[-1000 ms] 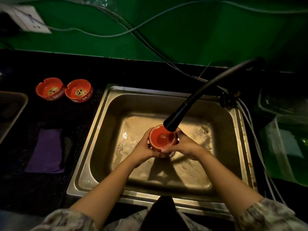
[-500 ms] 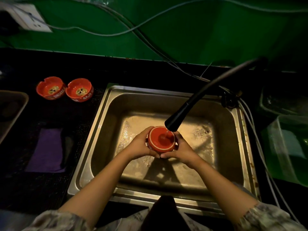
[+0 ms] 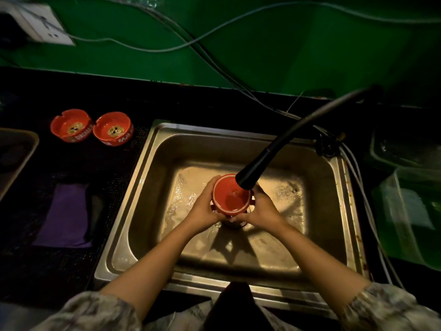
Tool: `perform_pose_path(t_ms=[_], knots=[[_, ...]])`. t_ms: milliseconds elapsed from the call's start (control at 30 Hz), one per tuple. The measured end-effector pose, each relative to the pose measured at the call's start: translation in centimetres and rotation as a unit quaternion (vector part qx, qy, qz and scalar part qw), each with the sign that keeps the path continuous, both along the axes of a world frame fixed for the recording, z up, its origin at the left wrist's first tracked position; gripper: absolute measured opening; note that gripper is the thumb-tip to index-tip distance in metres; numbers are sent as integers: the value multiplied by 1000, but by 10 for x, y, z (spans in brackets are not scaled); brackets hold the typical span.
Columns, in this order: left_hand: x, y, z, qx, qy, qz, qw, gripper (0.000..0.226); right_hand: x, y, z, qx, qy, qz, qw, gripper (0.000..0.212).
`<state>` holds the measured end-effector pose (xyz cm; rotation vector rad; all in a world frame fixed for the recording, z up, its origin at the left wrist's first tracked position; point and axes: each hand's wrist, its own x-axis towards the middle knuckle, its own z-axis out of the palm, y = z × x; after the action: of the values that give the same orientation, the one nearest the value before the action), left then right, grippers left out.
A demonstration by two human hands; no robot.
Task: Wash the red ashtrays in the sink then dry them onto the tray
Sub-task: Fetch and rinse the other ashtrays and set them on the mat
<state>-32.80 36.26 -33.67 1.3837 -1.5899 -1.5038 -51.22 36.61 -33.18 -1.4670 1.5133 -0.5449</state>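
A red ashtray [image 3: 230, 198] is held over the middle of the steel sink [image 3: 143, 187], directly under the black tap spout [image 3: 253, 173]. My left hand [image 3: 202, 209] grips its left side and my right hand [image 3: 261, 209] grips its right side. Its underside, with a white ring at the edge, faces up. Two more red ashtrays, one [image 3: 71, 125] beside the other [image 3: 112, 132], stand on the dark counter left of the sink with ash in them. The corner of a tray [image 3: 26, 149] shows at the far left edge.
A purple cloth [image 3: 64, 216] lies on the counter left of the sink. Clear plastic containers [image 3: 405, 187] stand to the right. Cables [image 3: 214, 56] hang along the green wall, and a white socket [image 3: 40, 25] sits at the top left.
Both hands turned the ashtray under the tap: its hollow faced up a second ago, now its underside does. The hands stayed over the sink's middle.
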Motion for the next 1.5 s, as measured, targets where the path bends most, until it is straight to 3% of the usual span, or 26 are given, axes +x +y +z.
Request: perform_pose_path(t_ms=[167, 367, 467, 567, 767, 867, 1033, 1167, 1267, 1367, 1500], knots=[[5, -13, 14, -74, -60, -45, 994, 97, 11, 17, -4, -56, -74, -71, 993, 95], [22, -21, 16, -84, -164, -111, 977, 108, 15, 24, -19, 22, -120, -82, 989, 97], [26, -17, 11, -40, -143, -107, 983, 104, 10, 17, -16, 72, -109, -34, 991, 95], [23, -6, 2, 22, -96, -65, 993, 101, 1, 5, -5, 88, -38, 35, 995, 103], [3, 18, -17, 87, 34, 23, 995, 98, -9, -6, 24, 4, 94, 118, 989, 94], [-5, 18, -17, 79, 56, 37, 995, 100, -9, 0, 22, -25, 116, 94, 989, 100], [-2, 8, -4, 4, -2, 5, 1000, 104, -3, 19, 4, -71, 38, -4, 997, 102], [9, 0, 6, -59, -95, -34, 993, 107, 7, 26, -6, -33, -50, -55, 997, 102], [15, -3, 12, -73, -139, -44, 987, 108, 7, 21, -9, 29, -85, -32, 995, 101], [19, -3, 11, -24, -174, -47, 983, 115, 5, 13, -7, 62, -73, 30, 995, 100], [22, 10, 5, 15, -129, -44, 991, 119, 3, 10, 1, 55, -15, 78, 995, 109]])
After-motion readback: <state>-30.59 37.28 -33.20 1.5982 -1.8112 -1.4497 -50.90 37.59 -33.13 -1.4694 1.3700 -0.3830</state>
